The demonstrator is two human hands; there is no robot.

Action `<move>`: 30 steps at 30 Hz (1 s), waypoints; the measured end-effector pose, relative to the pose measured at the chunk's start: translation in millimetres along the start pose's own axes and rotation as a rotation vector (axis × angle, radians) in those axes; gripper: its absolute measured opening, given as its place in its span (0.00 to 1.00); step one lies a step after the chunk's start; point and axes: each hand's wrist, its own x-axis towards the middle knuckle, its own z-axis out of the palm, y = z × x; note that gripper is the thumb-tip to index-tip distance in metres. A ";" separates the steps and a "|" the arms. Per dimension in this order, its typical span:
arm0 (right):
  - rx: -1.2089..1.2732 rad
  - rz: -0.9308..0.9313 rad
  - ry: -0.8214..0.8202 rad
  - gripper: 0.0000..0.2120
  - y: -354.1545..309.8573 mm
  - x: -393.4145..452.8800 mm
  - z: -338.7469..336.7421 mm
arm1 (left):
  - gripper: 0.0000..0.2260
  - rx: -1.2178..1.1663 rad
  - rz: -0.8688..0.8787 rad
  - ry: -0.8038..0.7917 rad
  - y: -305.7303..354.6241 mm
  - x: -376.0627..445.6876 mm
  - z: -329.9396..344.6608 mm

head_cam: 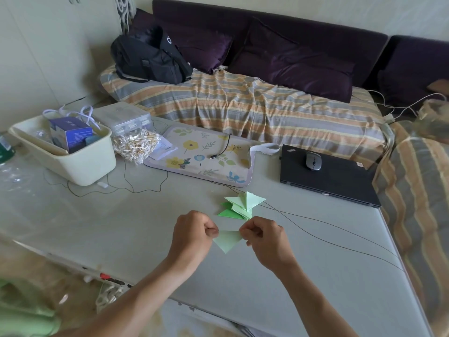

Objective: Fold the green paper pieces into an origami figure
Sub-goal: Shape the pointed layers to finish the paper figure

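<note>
A light green paper triangle [228,240], point down, hangs just above the table between my two hands. My left hand [192,235] pinches its left corner, and my right hand [266,239] pinches its right corner. Both hands have fingers curled around the paper's top edge. Just beyond them on the table lies a small pile of folded green paper pieces [240,206], light and darker green triangles stacked loosely.
A closed black laptop [328,177] with a grey mouse [313,161] lies at right. A floral mat [206,156], a cream tub [73,154] and a bag of small sticks [136,145] sit at the back left. Thin black cables [328,242] cross the grey table [121,227].
</note>
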 end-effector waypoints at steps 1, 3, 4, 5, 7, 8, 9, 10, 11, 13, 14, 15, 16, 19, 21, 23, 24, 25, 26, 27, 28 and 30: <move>0.001 0.002 -0.002 0.08 -0.6 -0.3 0.2 | 0.06 -0.004 0.003 0.005 -0.1 0.1 0.5; 0.017 0.023 -0.008 0.07 -0.9 -0.1 -0.7 | 0.04 -0.035 0.004 0.016 1.1 0.7 1.2; 0.037 0.046 -0.010 0.07 -0.6 0.4 -1.3 | 0.03 -0.062 -0.005 0.018 2.3 1.3 1.1; 0.067 0.076 -0.009 0.07 0.5 0.9 -1.8 | 0.03 -0.084 -0.024 0.014 3.0 2.0 1.2; 0.145 0.141 -0.006 0.07 3.1 1.9 -1.8 | 0.07 -0.110 -0.083 -0.025 3.9 2.5 2.1; 0.181 0.165 -0.009 0.07 4.0 1.8 -1.5 | 0.09 -0.129 -0.113 -0.055 3.8 2.5 3.1; 0.219 0.182 -0.016 0.06 4.2 1.8 -0.9 | 0.10 -0.149 -0.141 -0.086 2.6 2.5 4.4; 0.258 0.192 -0.025 0.06 3.7 1.5 -0.6 | 0.10 -0.168 -0.165 -0.115 1.7 2.0 5.2; 0.289 0.199 -0.032 0.06 2.8 1.4 -0.4 | 0.09 -0.185 -0.184 -0.140 1.3 1.0 5.3; 0.309 0.205 -0.039 0.05 1.2 1.5 -0.4 | 0.09 -0.228 -0.201 -0.153 0.4 -0.2 5.9; 0.296 0.205 -0.045 0.05 1.0 1.3 -0.2 | 0.08 -0.243 -0.207 -0.139 -0.3 0.0 6.3; 0.273 0.204 -0.053 0.05 1.2 1.1 0.3 | 0.08 -0.245 -0.212 -0.120 -0.6 0.2 6.1; 0.247 0.202 -0.062 0.05 1.1 0.7 1.1 | 0.07 -0.239 -0.216 -0.101 -0.4 0.5 6.0; 0.187 0.198 -0.075 0.05 2.2 -1.2 4.4 | 0.09 -0.206 -0.206 -0.060 -1.9 2.2 7.8; 0.153 0.206 -0.081 0.05 3.0 -2.0 5.9 | 0.10 -0.181 -0.180 -0.035 -1.8 2.4 7.5; 0.166 0.226 -0.100 0.05 3.4 -1.3 6.7 | 0.09 -0.190 -0.153 -0.010 -1.9 3.0 7.0; 0.189 0.234 -0.103 0.05 3.7 -0.4 6.8 | 0.08 -0.196 -0.140 0.004 -1.8 3.8 6.9; 0.217 0.245 -0.096 0.05 4.2 1.0 6.9 | 0.08 -0.193 -0.135 0.018 -1.3 4.2 6.5; 0.244 0.263 -0.076 0.05 5.0 2.8 6.7 | 0.08 -0.188 -0.141 0.030 -0.7 4.9 6.6; 0.277 0.289 -0.043 0.05 6.3 5.3 6.3 | 0.08 -0.184 -0.155 0.039 0.0 5.7 7.0; 0.315 0.322 0.000 0.04 8.2 8.1 5.7 | 0.08 -0.187 -0.170 0.043 0.3 6.5 7.8; 0.389 0.392 0.098 0.04 13.5 14.8 4.8 | 0.09 -0.203 -0.192 0.030 2.0 6.1 9.9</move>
